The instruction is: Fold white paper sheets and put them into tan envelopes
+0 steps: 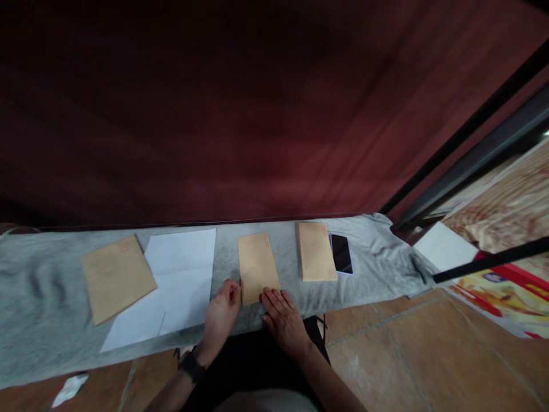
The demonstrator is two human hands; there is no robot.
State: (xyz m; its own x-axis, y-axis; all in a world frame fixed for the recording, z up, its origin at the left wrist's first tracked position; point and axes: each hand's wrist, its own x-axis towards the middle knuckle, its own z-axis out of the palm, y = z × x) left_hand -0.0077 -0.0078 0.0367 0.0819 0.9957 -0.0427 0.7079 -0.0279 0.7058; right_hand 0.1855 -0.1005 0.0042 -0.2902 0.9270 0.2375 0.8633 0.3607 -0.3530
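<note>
A brown paper envelope lies lengthwise in front of me on the grey cloth. My right hand rests flat on its near right corner, with the fingers stretched out. At the envelope's lower left edge is my left hand, its fingers curled together. Whether they pinch the paper edge is hidden. A dark band sits on my left wrist. To the right is a thick stack of brown envelopes. On the left, another brown envelope overlaps large white paper sheets.
A phone with a dark screen lies beside the stack. The grey cloth covers a long narrow surface against a dark red panel. Black bars and a colourful printed box are at right. White scrap paper lies on the tiled floor.
</note>
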